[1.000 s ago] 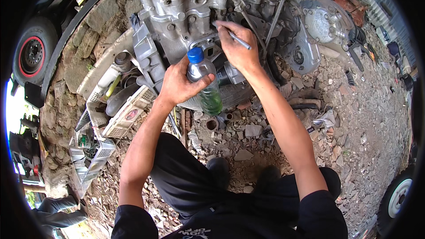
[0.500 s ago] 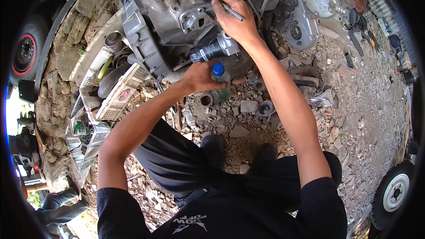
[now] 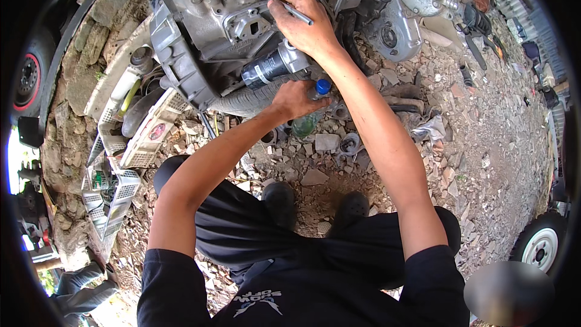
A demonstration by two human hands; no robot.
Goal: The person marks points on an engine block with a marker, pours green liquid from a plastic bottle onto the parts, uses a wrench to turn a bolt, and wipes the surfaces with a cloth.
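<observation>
A grey metal engine block [image 3: 212, 21] fills the far middle. My right hand [image 3: 307, 27] reaches over it, fingers closed round a thin grey metal rod [image 3: 298, 14]; the rod's far end is hidden by the fingers and engine. Below, my left hand [image 3: 295, 100] grips a clear plastic bottle [image 3: 307, 123] by its upper part. Its blue cap [image 3: 324, 86] is on, and the bottle leans to the right. A black oil filter [image 3: 259, 72] on the engine sits just beyond my left hand.
At the left stand a white plastic crate [image 3: 148, 136] and a stone wall [image 3: 75, 85]. A metal cover [image 3: 396, 39] lies at the far right on rubble ground [image 3: 484, 163]. A wheel [image 3: 540, 248] is at the right rim; a person's legs [image 3: 82, 284] show lower left.
The scene has shifted left in view. My left hand has moved right relative to the engine, and the bottle now tilts rightward. My right hand stays at the engine with the rod.
</observation>
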